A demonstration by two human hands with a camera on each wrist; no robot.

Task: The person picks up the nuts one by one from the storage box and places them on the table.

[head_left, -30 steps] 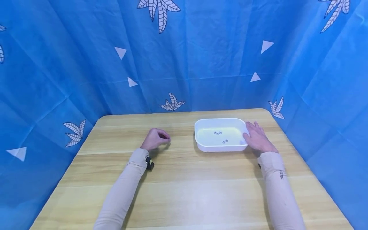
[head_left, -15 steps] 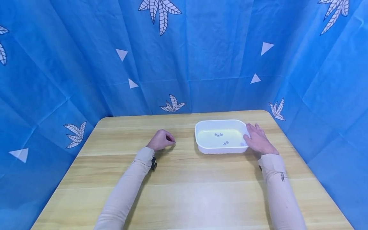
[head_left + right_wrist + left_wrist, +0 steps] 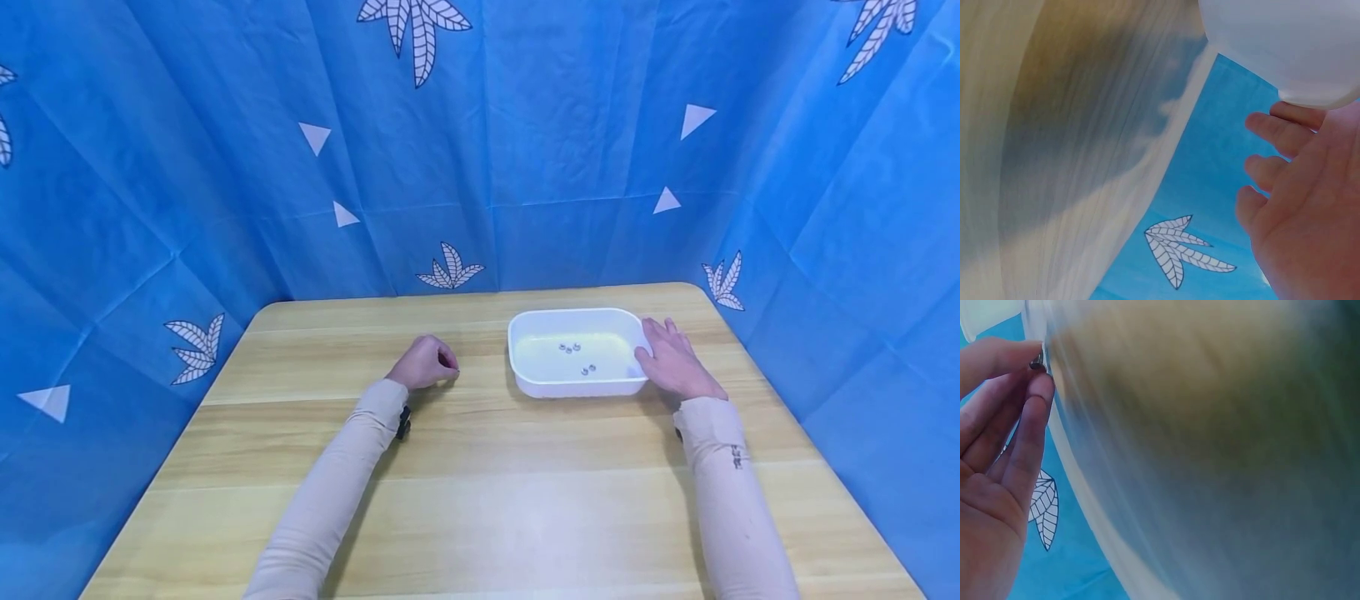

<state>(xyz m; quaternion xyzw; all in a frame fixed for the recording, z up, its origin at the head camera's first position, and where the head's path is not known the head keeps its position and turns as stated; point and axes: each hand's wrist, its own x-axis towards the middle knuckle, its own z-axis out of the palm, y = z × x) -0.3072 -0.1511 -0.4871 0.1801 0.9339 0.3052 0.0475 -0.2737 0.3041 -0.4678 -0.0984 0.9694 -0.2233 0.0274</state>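
My left hand (image 3: 423, 363) is over the table, left of a white plastic tub (image 3: 577, 388). Its thumb and forefinger pinch a small shiny metal piece (image 3: 1036, 362), mostly covered by the fingertips. My right hand (image 3: 677, 360) holds the tub at its right end, with the thumb over the rim and the fingers along the outside. In the right wrist view the right hand (image 3: 1307, 181) has its fingers loosely bent beneath the tub's white wall (image 3: 1272, 44). Inside the tub lie several small silvery ring-like pieces (image 3: 568, 350), in two loose groups.
The light wooden table (image 3: 487, 500) has rounded far corners. A blue curtain (image 3: 562, 167) with white leaf and triangle prints hangs behind it and along both sides. Each wrist carries a small dark device, such as the left wrist camera (image 3: 403, 423).
The left hand moves a little right toward the tub between the first and second frames, then stays nearly still. My right hand and the tub keep their places.
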